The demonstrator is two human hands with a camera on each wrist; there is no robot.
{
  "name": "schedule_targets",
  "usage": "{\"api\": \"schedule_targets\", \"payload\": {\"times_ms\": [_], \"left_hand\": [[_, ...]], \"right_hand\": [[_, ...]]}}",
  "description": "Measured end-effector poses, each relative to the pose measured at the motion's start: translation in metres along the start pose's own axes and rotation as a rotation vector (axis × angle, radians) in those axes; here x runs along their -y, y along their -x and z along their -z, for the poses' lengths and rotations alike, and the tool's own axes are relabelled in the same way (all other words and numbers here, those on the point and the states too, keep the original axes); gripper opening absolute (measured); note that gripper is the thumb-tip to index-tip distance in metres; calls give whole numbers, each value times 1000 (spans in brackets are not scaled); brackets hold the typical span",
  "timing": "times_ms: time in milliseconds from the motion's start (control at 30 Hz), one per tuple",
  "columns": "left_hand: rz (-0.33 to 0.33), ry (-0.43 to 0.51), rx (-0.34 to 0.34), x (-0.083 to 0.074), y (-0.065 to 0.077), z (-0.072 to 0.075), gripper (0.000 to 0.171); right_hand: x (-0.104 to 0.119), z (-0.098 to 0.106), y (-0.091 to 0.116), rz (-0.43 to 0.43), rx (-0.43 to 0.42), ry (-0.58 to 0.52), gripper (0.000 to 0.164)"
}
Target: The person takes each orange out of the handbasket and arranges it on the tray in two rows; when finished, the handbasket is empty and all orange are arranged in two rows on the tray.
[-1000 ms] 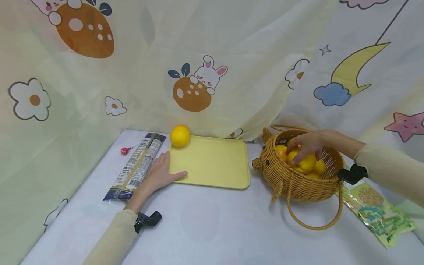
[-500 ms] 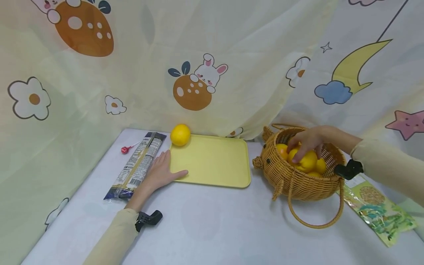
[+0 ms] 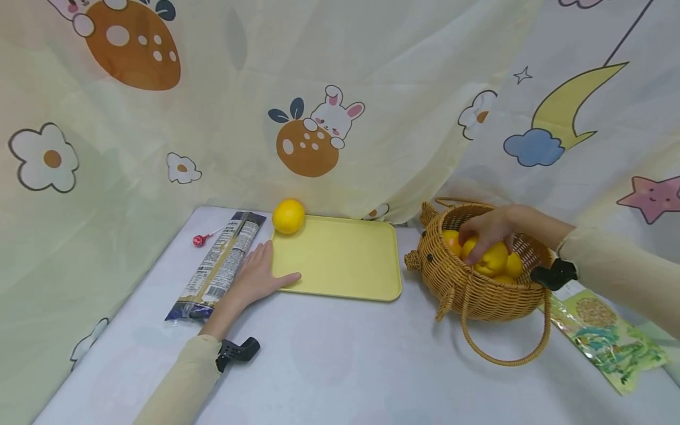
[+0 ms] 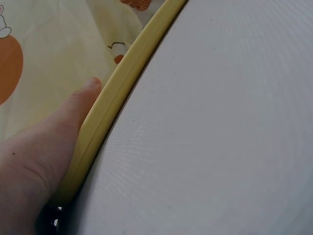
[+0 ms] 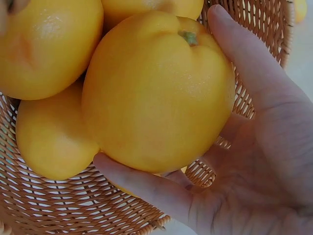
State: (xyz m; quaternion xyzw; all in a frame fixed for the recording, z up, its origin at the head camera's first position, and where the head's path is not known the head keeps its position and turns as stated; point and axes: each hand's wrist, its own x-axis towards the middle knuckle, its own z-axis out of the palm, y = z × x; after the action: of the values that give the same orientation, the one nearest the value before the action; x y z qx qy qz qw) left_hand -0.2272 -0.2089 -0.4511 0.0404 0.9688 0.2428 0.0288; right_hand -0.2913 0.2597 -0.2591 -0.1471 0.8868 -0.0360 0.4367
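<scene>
One round red lollipop (image 3: 199,240) lies ahead and to the left of the left hand (image 3: 258,276), and a long, blue-ended plastic packet with a printed label (image 3: 220,265) slants just beside that hand. The left hand is flat at the left edge of a pale-yellow rectangular tray (image 3: 340,254), its fingers extended and its thumb spread out along the near rim. Straight ahead of its fingertips, a round yellow-orange fruit (image 3: 288,216) sits at the tray's far-left corner. The tray's long axis runs from the left hand towards the right.

Well to the right, the right hand (image 3: 489,229) reaches into a brown wicker basket with an animal face (image 3: 499,306). It grips a large, round, yellow-orange fruit with a green stem end (image 5: 156,93), its digits set against opposite sides. The deciding relation, I judge, is that this fruit lies below the palm, with the tray to the right hand's left; the right hand is clearly the nearer one. Being nearly round, the fruit shows no marked long axis. More fruit touches it on the side away from the palm.
</scene>
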Motion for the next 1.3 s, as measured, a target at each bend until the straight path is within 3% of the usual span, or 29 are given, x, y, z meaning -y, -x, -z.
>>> {"api": "schedule_targets", "payload": {"times_ms": [500,733,1033,1300], "left_hand": [[-12,-4,-3,3,-1,0,129],[-12,0,4,0,-1,0,131],[-12,8,-8,2,1,1,130],[-6,14,-7,2,1,0,132]], "right_hand": [[-6,0,-2,28,14,-54,73],[-10,-4,1,46,44,-139,66],[-9,-5,12,128,-44,12,65],[-12,19,33,174,-94,-71,64]]}}
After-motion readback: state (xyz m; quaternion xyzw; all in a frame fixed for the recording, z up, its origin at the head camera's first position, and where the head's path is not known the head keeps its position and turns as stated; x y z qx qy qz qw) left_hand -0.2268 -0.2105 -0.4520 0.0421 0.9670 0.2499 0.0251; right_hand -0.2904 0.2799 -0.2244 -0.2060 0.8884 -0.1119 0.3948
